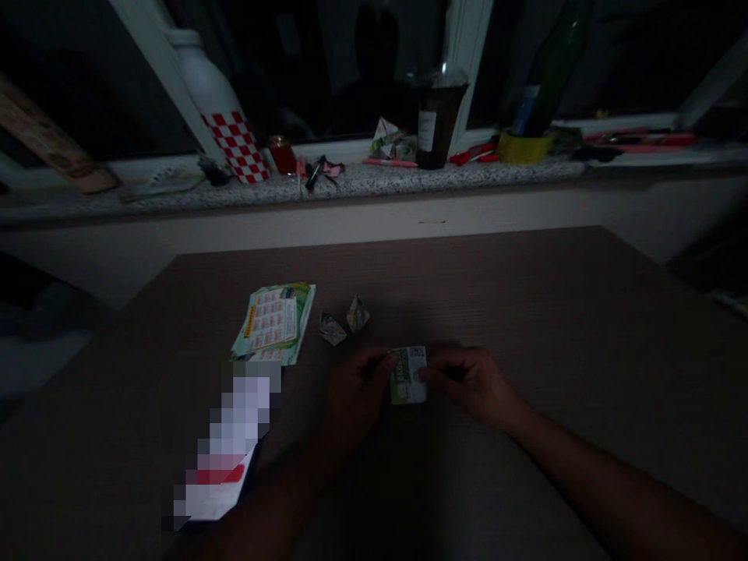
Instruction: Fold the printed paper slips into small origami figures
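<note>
A small square of green and white printed paper (408, 377) is held just above or on the brown table, between my two hands. My left hand (359, 389) pinches its upper left edge with thumb and fingertips. On the opposite side, my right hand (473, 382) grips the right edge the same way. Two small folded paper pieces, one (333, 329) lower and one (358, 314) slightly higher, lie beyond my left hand. To their left rests a stack of printed green and white sheets (272, 319).
A partly pixelated white and red item (219, 495) lies on the table (496, 288) at the left. Along the granite windowsill (374, 183) stand a checkered bottle (234, 140), a dark plastic cup (435, 125), a green bottle (558, 70) with a yellow base, and pens.
</note>
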A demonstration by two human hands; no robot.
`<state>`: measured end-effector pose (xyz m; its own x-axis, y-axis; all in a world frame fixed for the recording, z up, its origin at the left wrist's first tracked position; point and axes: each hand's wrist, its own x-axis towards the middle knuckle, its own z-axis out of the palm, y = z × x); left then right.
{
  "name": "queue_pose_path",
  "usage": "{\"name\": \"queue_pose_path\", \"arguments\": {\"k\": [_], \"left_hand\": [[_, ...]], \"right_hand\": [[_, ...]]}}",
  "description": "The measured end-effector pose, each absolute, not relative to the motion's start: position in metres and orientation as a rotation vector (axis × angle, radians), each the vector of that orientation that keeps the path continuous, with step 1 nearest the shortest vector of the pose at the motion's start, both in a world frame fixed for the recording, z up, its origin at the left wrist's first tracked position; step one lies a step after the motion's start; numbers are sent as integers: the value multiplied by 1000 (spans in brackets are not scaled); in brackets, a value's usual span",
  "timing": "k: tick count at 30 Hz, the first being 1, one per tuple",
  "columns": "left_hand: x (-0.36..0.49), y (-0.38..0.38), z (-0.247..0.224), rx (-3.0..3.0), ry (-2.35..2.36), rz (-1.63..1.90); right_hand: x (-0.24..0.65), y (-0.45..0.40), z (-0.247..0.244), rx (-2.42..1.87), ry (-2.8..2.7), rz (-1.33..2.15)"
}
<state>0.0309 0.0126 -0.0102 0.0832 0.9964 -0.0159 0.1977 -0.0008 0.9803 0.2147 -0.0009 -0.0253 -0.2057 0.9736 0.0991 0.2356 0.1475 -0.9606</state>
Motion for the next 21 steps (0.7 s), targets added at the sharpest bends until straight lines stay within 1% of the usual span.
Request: {"name": "queue_pose_path", "arguments": {"k": [3,7,12,17,21], "left_hand": [[29,15,-11,1354,1312,1080],[28,18,-9,1314,1369,1110],[29,16,-8,1355,1358,1090],[29,13,-12,1426,1323,1071],[29,14,-13,1429,1315,1058]], "right_hand": [[214,-2,-24,-1195,-1579,1166],[214,-3,-23,-1238,-1622,1121],[212,-3,-21,-1162,-1552,1225],[212,-3,-20,-1233,-1688,1091],[213,-3,-22,-1251,-1688,1061]]}}
